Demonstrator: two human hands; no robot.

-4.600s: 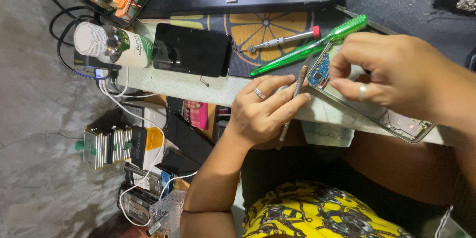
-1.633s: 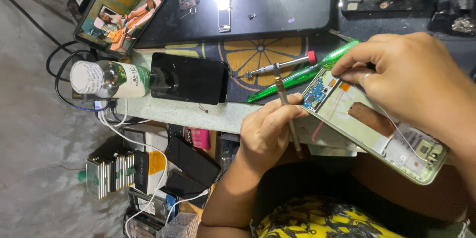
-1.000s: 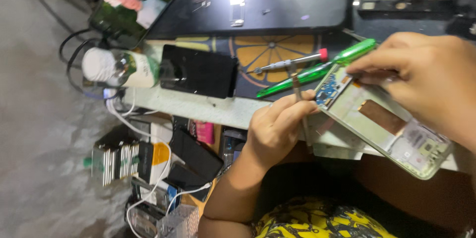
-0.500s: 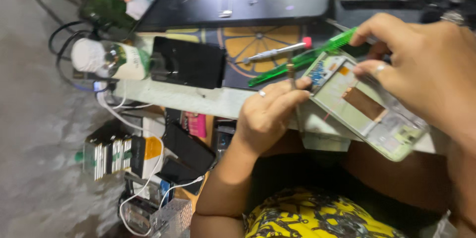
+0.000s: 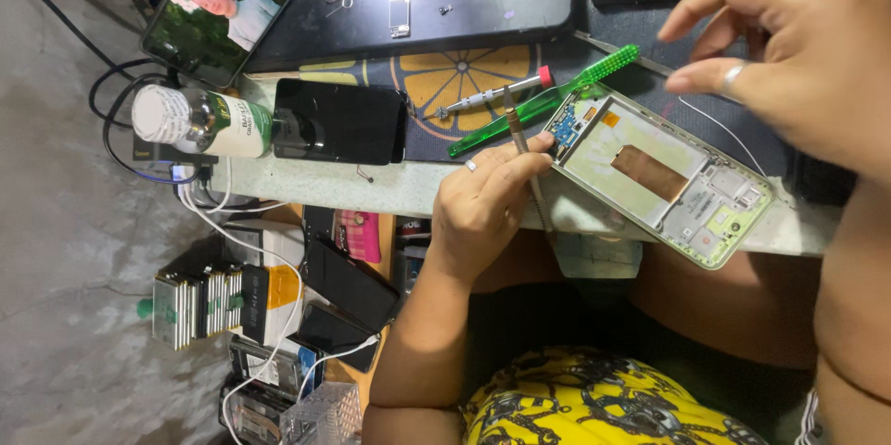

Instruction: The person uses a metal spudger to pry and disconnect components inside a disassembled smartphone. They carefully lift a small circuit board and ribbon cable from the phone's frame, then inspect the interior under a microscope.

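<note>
Pinching the thin metal tweezers (image 5: 520, 143) tight in my left hand (image 5: 483, 208), I reach the open pale green phone frame (image 5: 664, 180) while my right hand (image 5: 798, 46) hovers, fingers apart.

left hand (image 5: 483, 208): your fist's curled tight in a pinch grip, wrist bent
right hand (image 5: 798, 46): raised, your fingers loosely spread, holding nothing

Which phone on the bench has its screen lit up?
The phone at the top-left corner, showing a picture. The black phone by the white bottle is dark, and the open frame at the left hand, which grips a thin tool, has none.
</note>
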